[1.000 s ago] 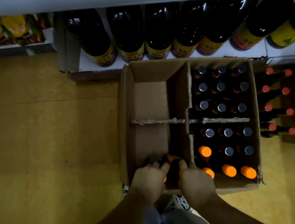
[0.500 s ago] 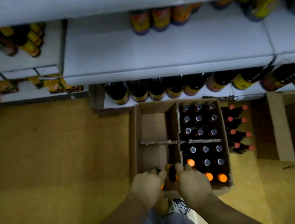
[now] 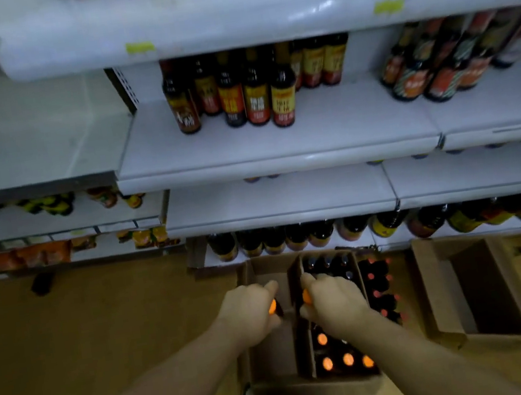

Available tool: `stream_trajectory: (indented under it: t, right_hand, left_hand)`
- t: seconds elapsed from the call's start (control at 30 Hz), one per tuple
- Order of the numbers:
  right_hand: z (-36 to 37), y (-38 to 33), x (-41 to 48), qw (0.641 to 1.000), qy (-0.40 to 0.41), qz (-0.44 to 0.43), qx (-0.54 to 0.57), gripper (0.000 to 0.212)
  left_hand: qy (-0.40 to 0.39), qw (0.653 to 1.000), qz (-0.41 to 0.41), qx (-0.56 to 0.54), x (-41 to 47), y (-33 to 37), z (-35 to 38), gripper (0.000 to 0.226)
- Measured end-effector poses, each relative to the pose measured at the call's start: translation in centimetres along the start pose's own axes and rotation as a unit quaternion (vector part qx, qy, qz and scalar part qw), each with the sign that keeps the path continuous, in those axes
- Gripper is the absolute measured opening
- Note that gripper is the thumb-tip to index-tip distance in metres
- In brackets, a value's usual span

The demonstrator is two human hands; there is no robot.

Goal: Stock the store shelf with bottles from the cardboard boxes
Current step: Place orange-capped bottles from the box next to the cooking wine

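Bottles [image 3: 273, 307] are coming up out of the box [image 3: 313, 390] now, lower centre: left hand [image 3: 248, 312] and right hand [image 3: 332, 302] each grip one, shelf [image 3: 278, 144] next.

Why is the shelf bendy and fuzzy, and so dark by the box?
Head view: the wide-angle lens bows the top shelf; blur smears the upper bottles; dim light darkens the cardboard box, so the orange caps stand out.

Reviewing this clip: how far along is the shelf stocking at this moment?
Done: the cardboard box looks emptied on its left half, and a few labelled bottles stand on the middle shelf. In hand: the left hand and right hand each hold an orange-capped bottle. Left: remaining bottles fill the right half; the shelf front is bare.
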State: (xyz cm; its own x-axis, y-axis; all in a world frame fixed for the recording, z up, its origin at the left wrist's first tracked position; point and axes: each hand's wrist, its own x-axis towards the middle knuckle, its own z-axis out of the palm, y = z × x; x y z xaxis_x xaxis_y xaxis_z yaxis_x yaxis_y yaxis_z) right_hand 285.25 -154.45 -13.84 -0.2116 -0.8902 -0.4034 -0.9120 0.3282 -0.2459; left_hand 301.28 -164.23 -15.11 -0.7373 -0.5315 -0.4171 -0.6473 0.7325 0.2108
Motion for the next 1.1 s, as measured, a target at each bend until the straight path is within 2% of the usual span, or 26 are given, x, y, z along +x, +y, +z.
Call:
stream_trajectory:
  t: [0.17,0.37,0.5,0.63,0.73,0.9,1.0,1.1]
  right_hand:
    - [-7.0,-0.2,-1.9,0.999,0.035,-0.029,-0.017,0.04]
    - [-12.7,-0.5,-3.3,0.995,0.07,-0.051,-0.05,0.031]
    - [-15.6,-0.1,-3.9,0.994,0.078,-0.04,-0.07,0.026]
    - [-19.9,0.0,-5.3,0.991,0.09,-0.051,-0.079,0.029]
    - [-23.3,0.0,-6.6,0.991,0.105,-0.065,-0.057,0.021]
    - [-29.1,0.4,-8.2,0.986,0.13,-0.072,-0.07,0.025]
    - [-32.9,0.0,-9.2,0.984,0.144,-0.076,-0.069,0.033]
    - [-36.8,-0.3,-9.5,0.983,0.159,-0.06,-0.072,0.03]
  left_hand:
    - [0.048,0.998,-0.021,0.018,-1.0,1.9,-6.4,0.038]
    - [0.081,0.996,-0.04,0.015,-0.9,3.7,-11.7,0.027]
    - [0.104,0.992,-0.061,0.024,-0.7,4.7,-15.1,0.029]
    - [0.14,0.988,-0.067,0.006,-1.6,5.8,-19.2,0.03]
    - [0.154,0.986,-0.07,-0.003,-1.7,6.8,-22.2,0.032]
    - [0.179,0.983,-0.041,0.014,-2.4,8.9,-28.1,0.036]
    - [0.188,0.982,-0.027,-0.011,-2.6,9.7,-31.8,0.034]
    - [0.203,0.979,-0.014,-0.027,-2.9,10.4,-35.4,0.033]
